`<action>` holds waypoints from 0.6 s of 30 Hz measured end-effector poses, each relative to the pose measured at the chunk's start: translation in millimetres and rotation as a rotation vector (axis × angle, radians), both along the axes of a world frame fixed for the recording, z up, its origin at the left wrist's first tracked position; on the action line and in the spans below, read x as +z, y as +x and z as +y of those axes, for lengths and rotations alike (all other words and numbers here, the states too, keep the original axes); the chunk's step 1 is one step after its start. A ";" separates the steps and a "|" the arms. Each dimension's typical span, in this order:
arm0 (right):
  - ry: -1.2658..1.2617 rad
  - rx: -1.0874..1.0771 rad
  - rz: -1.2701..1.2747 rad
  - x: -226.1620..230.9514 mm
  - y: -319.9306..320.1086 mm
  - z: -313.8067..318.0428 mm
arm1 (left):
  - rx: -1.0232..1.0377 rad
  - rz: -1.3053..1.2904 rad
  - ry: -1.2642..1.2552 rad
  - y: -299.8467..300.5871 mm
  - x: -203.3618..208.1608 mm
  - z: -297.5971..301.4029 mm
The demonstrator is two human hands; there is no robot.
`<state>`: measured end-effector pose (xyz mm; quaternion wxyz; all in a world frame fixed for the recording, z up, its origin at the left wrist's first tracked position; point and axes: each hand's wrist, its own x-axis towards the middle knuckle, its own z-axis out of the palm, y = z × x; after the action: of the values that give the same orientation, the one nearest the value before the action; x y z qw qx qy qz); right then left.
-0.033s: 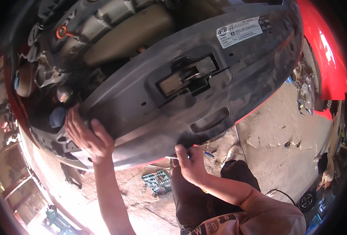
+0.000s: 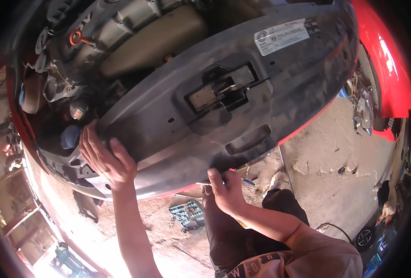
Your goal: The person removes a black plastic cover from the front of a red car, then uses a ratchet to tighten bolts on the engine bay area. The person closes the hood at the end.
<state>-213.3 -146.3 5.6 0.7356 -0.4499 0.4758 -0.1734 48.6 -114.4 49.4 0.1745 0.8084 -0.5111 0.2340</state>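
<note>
A long black plastic cover panel (image 2: 159, 143) stretches across the front of the car, with a recessed metal latch (image 2: 221, 90) at its middle. My left hand (image 2: 107, 160) lies flat on the left end of this panel, fingers stretched and thumb apart. Just beyond its fingertips sits a dark blue round cap (image 2: 70, 137). Below the panel's front edge, my right hand (image 2: 226, 192) is closed around a slim tool whose thin metal shaft (image 2: 204, 184) sticks out to the left. The rest of that tool is hidden by my fingers, so its kind cannot be made out.
Engine parts with an orange ring handle (image 2: 78, 37) fill the open bay behind the panel. A red fender (image 2: 381, 60) stands at the right. On the floor lie an open green socket set case (image 2: 187, 214) and a blue-handled tool (image 2: 248, 182). A cable (image 2: 337, 229) curves at lower right.
</note>
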 end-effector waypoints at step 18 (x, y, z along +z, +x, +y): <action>-0.018 0.171 0.071 -1.7 -4.4 -2.7 | 0.008 -0.099 0.067 -67.8 -2.5 -69.3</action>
<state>-217.7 -148.9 3.9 0.7264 -0.5012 0.4598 -0.0985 -19.2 -183.7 46.9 0.1206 0.8034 -0.5233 0.2572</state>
